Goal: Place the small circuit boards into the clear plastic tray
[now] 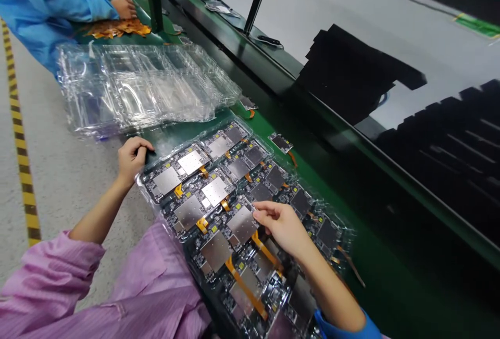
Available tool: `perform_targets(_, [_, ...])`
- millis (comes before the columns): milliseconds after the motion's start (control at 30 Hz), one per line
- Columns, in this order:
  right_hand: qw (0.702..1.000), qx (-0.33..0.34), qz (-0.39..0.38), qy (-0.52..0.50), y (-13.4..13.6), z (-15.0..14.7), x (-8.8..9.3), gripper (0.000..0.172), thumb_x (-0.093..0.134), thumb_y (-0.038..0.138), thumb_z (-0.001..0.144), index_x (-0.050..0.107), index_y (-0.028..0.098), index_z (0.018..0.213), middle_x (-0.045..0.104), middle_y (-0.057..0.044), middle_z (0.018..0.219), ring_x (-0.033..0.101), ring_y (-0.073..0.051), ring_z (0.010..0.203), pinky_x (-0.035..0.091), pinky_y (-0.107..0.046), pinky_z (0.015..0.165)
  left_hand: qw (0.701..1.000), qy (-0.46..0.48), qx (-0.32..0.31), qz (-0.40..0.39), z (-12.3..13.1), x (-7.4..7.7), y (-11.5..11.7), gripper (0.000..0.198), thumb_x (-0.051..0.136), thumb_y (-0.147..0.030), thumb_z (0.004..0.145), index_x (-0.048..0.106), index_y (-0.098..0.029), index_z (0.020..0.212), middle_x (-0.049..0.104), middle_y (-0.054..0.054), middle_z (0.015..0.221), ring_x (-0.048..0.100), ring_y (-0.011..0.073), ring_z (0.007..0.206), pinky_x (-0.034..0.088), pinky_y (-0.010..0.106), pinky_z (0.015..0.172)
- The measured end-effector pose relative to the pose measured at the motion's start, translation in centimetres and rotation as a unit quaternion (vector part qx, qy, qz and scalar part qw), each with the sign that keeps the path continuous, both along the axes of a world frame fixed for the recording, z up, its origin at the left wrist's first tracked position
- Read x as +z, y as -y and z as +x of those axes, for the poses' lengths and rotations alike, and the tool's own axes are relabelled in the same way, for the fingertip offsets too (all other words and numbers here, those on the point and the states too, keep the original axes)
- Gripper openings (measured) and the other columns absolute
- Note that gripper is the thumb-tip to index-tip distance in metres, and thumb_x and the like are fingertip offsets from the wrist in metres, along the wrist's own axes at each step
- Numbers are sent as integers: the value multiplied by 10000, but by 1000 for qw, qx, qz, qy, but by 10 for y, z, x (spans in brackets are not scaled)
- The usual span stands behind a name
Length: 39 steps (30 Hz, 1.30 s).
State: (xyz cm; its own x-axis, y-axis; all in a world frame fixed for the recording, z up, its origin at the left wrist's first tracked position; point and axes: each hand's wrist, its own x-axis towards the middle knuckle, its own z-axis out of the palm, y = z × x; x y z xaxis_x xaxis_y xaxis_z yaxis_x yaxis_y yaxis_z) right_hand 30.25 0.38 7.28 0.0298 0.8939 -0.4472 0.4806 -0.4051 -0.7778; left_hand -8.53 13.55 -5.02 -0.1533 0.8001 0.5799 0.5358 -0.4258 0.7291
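The right hand (283, 227) is laid over the middle of a clear plastic tray (145, 189) of circuit boards, its fingers bent and narrowed, the fingertips (258, 212) touching the edge of one silver-shielded circuit board (242, 223) with an orange flex ribbon (265, 249) running out beneath the palm. Whether the board is already pinched or only touched cannot be told. The left hand (133, 158) is curled closed on the tray's far-left corner, so the tray is steadied at the edge of the green bench (390, 276).

The step in hand is judged to be the picking of a single board from its pocket. A clean lift by the edges would be called for next, with the ribbon kept free of the neighbouring boards.

Beyond the tray, one loose small board (280, 142) is seen lying on the bench, just apart from the tray. Farther off, a stack of empty clear trays (148, 86) is spread out, and behind it a co-worker's hand (124, 7) is rested near a heap of orange ribbons (117, 28).
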Motion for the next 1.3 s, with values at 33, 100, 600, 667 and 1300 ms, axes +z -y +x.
perform_targets(33, [999,4,18,46,0,4,-1,380,664,422,752,757,148,999,652,-19,684,543,-171,551,435,-289,552,1000,1,0,0,0,1,0,239,462,-139,858,621,-197,689,641,41,741,575,171,763,447,326,774])
perform_targets(100, [985,21,56,162,4,5,2,304,624,393,820,772,212,1016,689,-13,741,593,-197,616,445,-307,600,1000,4,3,4,1,1,0,243,462,-132,858,621,-196,685,639,41,734,573,169,757,445,324,767])
perform_targets(600, [811,260,287,439,51,-36,8,607,702,570,910,600,121,1306,618,-138,1296,604,-316,1087,476,-424,902,1000,-1,14,-2,-2,-3,0,240,466,-144,866,632,-188,698,641,42,748,573,161,764,460,321,782])
perform_targets(667, [806,267,268,454,55,-39,3,669,771,545,861,585,103,1328,606,-155,1309,606,-330,1078,490,-438,884,1000,0,12,2,-2,-3,0,244,464,-133,863,635,-185,697,640,41,745,572,160,759,458,319,777])
perform_targets(1300, [826,-93,-71,551,-129,123,26,513,507,490,1020,713,50,1187,655,-254,1148,626,-382,1096,520,-419,874,1000,-7,-18,-10,1,-22,-1,224,453,-191,889,624,-217,747,648,25,801,598,193,808,437,321,790])
